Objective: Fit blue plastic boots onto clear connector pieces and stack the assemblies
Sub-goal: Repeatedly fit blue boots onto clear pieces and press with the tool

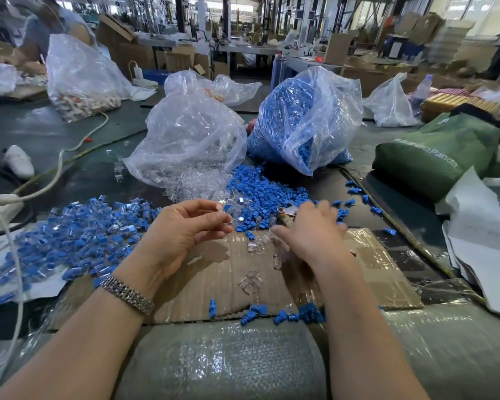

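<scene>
Two big plastic sacks sit beyond both hands on the worktop [78,174]: the sack of blue boots [303,122] ahead of the right hand, the sack of clear connector pieces [188,140] ahead of the left. Out to the left of the left hand spreads the heap of finished assemblies [78,235], blue and clear together. A spill of loose boots [260,192] lies just past the fingertips, and a cardboard sheet [208,278] lies under both hands.

The left hand [182,229] pinches a clear connector piece [221,207] at its fingertips. The right hand [315,229] reaches palm-down into the loose parts; it is blurred, so I cannot tell whether its grip has closed on anything.

This looks like the pick-up step. Next, a boot wants lining up squarely with the pinched piece and pushing on.
</scene>
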The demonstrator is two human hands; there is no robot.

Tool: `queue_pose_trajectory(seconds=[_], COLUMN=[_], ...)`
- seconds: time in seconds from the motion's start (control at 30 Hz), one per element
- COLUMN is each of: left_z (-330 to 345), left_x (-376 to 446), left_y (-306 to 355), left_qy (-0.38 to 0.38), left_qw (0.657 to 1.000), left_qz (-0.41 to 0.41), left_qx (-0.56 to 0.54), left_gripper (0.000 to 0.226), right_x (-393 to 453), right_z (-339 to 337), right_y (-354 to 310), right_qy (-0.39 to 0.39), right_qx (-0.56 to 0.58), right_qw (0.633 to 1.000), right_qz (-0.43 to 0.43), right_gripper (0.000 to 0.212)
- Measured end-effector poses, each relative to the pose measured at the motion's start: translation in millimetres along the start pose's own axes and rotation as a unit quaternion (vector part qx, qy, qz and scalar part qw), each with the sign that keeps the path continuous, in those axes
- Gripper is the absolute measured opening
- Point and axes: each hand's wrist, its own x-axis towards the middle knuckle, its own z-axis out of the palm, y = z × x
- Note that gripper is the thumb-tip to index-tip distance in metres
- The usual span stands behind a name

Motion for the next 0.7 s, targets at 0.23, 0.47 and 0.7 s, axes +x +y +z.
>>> queue_pose_trajectory(seconds=[0.23, 0.47, 0.7], left_z=[-1.7, -1.4, -5.2], left_x=[1.3, -1.0, 0.6], left_y=[0.0, 3.4, 5.8], left_qy=[-0.006, -0.011, -0.009], left_qw=[1.000, 0.999, 0.999], left_qz=[0.000, 0.006, 0.042], left_qx=[-0.015, -0.041, -0.032], left_gripper=[0.031, 0.025, 0.029], right_x=[2.6, -1.7, -22.4], right_z=[-0.9, -17.9, -43.6], right_y=[7.7, 8.7, -4.9], right_qy=[-0.027, 0.004, -0.204], right_qx=[-0.031, 0.124, 0.288], right_qw=[0.999, 0.992, 0.922], right_qz=[0.030, -0.009, -0.160], right_gripper=[0.039, 0.026, 0.031])
